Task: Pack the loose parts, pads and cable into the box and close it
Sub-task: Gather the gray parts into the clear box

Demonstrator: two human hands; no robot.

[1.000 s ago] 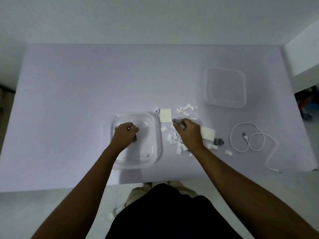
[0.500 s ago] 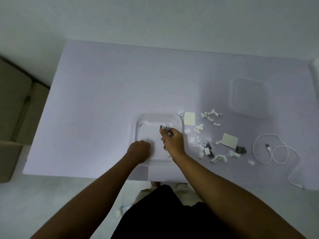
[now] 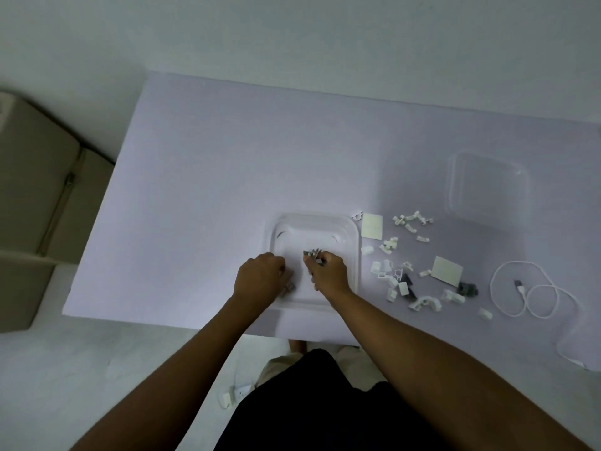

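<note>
While your right hand [image 3: 328, 271] hangs over the open box [image 3: 356, 242] at the near middle of the table [image 3: 201, 164], it's curled on a small bunch of grey and white clips [image 3: 312, 254], pinched at the fingertips. Your left hand [image 3: 260, 278] is curled at the box's near-left corner. A grey piece [image 3: 289, 287] shows at its fingertips and looks pinched, but I'm not certain.

Handling, my read:
- Loose parts [image 3: 396, 275], scattered right of the box: light, hard plastic, likely to bounce. Release low inside the walls. Take small pinches, not handfuls.
- Pads: one [image 3: 371, 225] just beside the box's far-right corner, the other [image 3: 447, 271] further right, near the cable. Thin and flat, so awkward to lift. Take them by an edge or corner.
- Cable [image 3: 527, 288], far right, loosely looped, tail running off toward the near edge: limp. Grab across the loops and gather the tail first, or it drags parts along.
- Box: clear, light, probably slides. Steady a wall with the left.
- Lid [image 3: 487, 187], far right: stiff and light. Hold by opposite edges.
</note>
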